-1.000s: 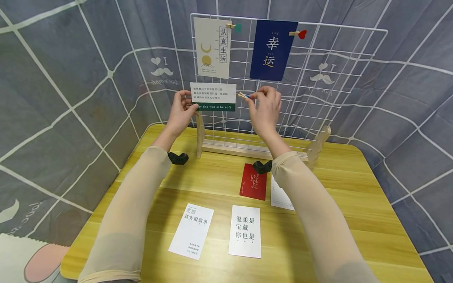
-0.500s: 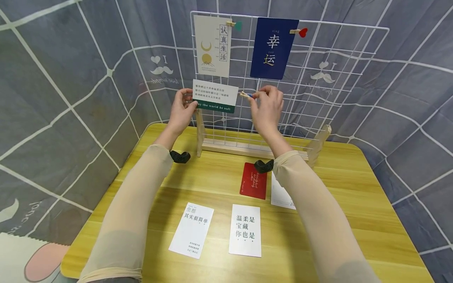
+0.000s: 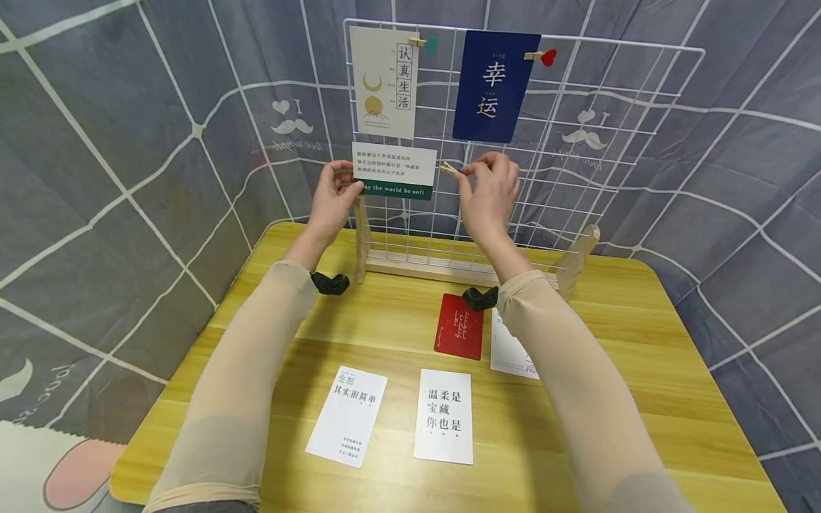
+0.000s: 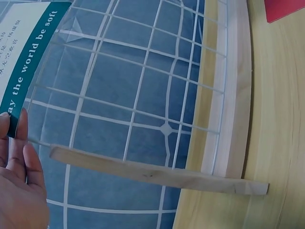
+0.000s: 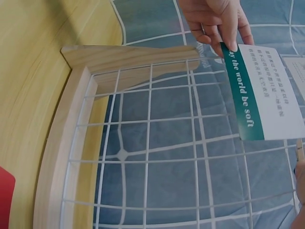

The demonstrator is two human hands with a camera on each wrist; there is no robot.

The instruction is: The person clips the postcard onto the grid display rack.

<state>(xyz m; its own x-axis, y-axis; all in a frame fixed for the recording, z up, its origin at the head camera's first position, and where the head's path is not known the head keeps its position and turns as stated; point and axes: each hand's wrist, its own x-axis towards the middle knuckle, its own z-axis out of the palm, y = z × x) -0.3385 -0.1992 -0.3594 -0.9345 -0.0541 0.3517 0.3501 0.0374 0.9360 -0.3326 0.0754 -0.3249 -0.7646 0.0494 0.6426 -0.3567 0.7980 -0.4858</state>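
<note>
My left hand [image 3: 333,199] pinches the lower left corner of a white card with a green band [image 3: 394,171], thumb in front. The card is held level against or just before the white wire grid [image 3: 442,214], below a cream card [image 3: 383,85]; whether it touches the wires I cannot tell. To its right, my right hand [image 3: 490,196] pinches a small wooden clothespin [image 3: 450,169], whose tip points at the card's right edge with a small gap. In the right wrist view only a bit of that clothespin [image 5: 299,150] shows at the right edge.
A blue card [image 3: 494,89] hangs by a red heart clothespin [image 3: 548,58]; a green one [image 3: 431,46] holds the cream card. The grid stands in a wooden base [image 3: 436,267]. On the table [image 3: 609,399] lie a red card [image 3: 458,331] and several white cards [image 3: 444,420].
My left hand has shifted the card slightly right and up; it tilted midway and is now nearly level. My right hand with the clothespin has moved slightly right and up.
</note>
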